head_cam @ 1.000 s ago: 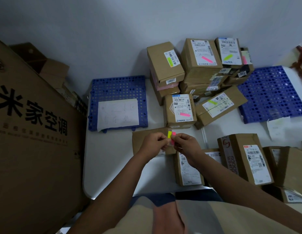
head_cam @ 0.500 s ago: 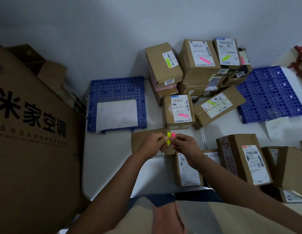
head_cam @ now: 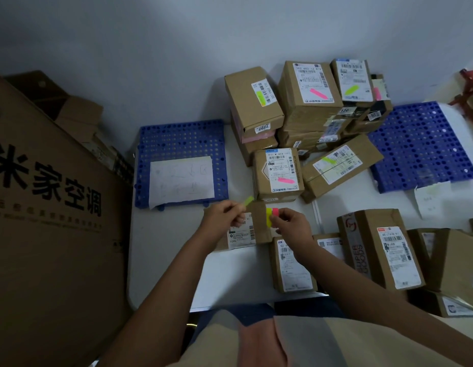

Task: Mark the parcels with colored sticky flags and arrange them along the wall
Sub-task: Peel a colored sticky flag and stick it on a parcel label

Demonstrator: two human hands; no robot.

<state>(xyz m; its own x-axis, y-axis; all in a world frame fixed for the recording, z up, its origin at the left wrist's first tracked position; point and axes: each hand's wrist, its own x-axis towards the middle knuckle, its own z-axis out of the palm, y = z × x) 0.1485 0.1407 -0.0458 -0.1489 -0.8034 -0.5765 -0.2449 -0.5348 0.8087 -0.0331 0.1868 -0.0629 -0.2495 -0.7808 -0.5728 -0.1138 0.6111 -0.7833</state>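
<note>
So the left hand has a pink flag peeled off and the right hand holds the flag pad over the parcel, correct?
Not quite: the head view shows the peeled flag in the left hand is yellow-green, not pink. The right hand does hold the flag pad over the parcel.

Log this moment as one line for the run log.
left hand: pinches green flag | right hand: holds flag pad | parcel: unflagged

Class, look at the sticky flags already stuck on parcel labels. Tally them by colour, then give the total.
Pink flags: 2, on the tall stacked parcel and the parcel nearest the hands.
Yellow-green flags: 3, on the left stacked parcel, the rear right parcel and the long flat parcel.
Total: 5.
</note>
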